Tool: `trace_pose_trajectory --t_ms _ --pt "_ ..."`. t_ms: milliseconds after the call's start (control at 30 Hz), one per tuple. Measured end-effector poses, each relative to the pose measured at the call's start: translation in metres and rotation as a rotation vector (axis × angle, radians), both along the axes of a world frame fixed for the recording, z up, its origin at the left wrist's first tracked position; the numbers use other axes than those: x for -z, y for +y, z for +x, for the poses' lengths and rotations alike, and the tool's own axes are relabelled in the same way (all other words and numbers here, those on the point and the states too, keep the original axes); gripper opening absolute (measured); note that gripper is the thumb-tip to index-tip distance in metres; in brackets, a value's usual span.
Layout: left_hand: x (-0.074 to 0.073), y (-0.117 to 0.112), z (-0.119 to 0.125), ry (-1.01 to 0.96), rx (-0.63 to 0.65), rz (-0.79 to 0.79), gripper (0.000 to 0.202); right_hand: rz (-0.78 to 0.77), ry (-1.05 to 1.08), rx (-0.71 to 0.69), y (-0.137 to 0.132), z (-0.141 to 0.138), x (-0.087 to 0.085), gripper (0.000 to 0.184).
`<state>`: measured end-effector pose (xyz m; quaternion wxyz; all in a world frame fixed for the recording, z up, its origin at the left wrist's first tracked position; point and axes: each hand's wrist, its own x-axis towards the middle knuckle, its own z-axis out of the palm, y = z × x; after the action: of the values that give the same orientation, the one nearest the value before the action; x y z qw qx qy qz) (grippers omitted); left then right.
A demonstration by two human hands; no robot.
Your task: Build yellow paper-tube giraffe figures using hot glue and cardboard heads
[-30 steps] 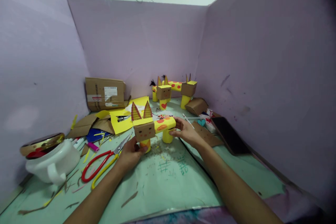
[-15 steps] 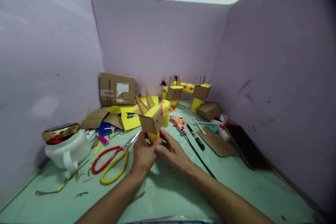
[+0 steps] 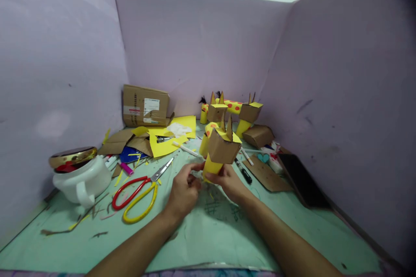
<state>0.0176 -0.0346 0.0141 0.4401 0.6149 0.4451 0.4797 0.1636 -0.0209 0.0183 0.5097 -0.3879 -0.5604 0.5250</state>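
Pale lilac panels (image 3: 201, 47) stand around three sides of a pale green desk (image 3: 208, 244), fencing in the craft things on it. Near the middle is an animal figure with a brown cardboard box head, pointed cardboard ears and yellow paper tube body and legs (image 3: 223, 149). Its front leg leans a little, and whether its foot rests on the desk cannot be told, since fingers cover part of it.

The right hand (image 3: 231, 181) is closed around that leg, thumb across the front, a low hold that probably spares the head and ears. The left hand (image 3: 184, 188) is on the other side of the leg, its index finger reaching to it and the other fingers curled; whether it grips anything cannot be told. The two hands are close together, perhaps to keep the light figure from tipping.

Two similar spotted yellow figures, one facing forward (image 3: 217, 113) and one turned sideways (image 3: 251, 113), stand at the back, seemingly out of the way. Large scissors with one red and one yellow handle (image 3: 152, 179) lie with slightly parted blades beside the left forearm, within easy reach. A black pen (image 3: 243, 171) lies beyond the right hand.
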Motion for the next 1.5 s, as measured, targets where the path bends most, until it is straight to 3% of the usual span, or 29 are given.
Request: trace_pose_trajectory --t_ms 133,267,367,433,533,600,700,800,900,1100,1500 --pt "0.0 0.009 -0.006 -0.015 -0.174 -0.027 0.026 -0.058 0.095 -0.143 -0.004 0.009 -0.005 0.046" --pt "-0.004 0.025 -0.021 -0.175 -0.302 0.103 0.035 -0.134 0.198 -0.311 -0.005 0.017 -0.007 0.048" --pt "-0.01 0.038 -0.039 -0.327 -0.175 0.144 0.061 -0.207 0.242 -0.438 -0.005 0.022 -0.007 0.047" --pt "-0.013 0.044 -0.049 -0.399 0.003 0.071 0.075 -0.274 0.239 -0.53 -0.005 0.025 -0.005 0.047" --pt "-0.018 0.044 -0.056 -0.441 0.266 -0.062 0.079 -0.332 0.165 -0.579 -0.004 0.027 -0.002 0.048" --pt "-0.021 0.042 -0.056 -0.435 0.328 -0.093 0.071 -0.315 0.068 -0.56 -0.004 0.027 -0.003 0.051" --pt "-0.021 0.04 -0.054 -0.45 0.27 -0.111 0.052 -0.23 -0.016 -0.562 -0.005 0.028 -0.009 0.061" --pt "-0.019 0.043 -0.053 -0.5 0.186 -0.182 0.044 -0.154 0.036 -0.558 -0.004 0.03 -0.02 0.075" --pt "-0.018 0.044 -0.052 -0.518 0.144 -0.215 0.043 -0.089 0.163 -0.458 -0.003 0.03 -0.025 0.084" --pt "-0.017 0.042 -0.045 -0.475 0.161 -0.19 0.043 -0.048 0.243 -0.292 -0.001 0.022 -0.02 0.074" --pt "-0.024 0.036 -0.035 -0.515 0.06 -0.095 0.044 0.087 0.229 0.026 0.005 0.015 -0.003 0.04"
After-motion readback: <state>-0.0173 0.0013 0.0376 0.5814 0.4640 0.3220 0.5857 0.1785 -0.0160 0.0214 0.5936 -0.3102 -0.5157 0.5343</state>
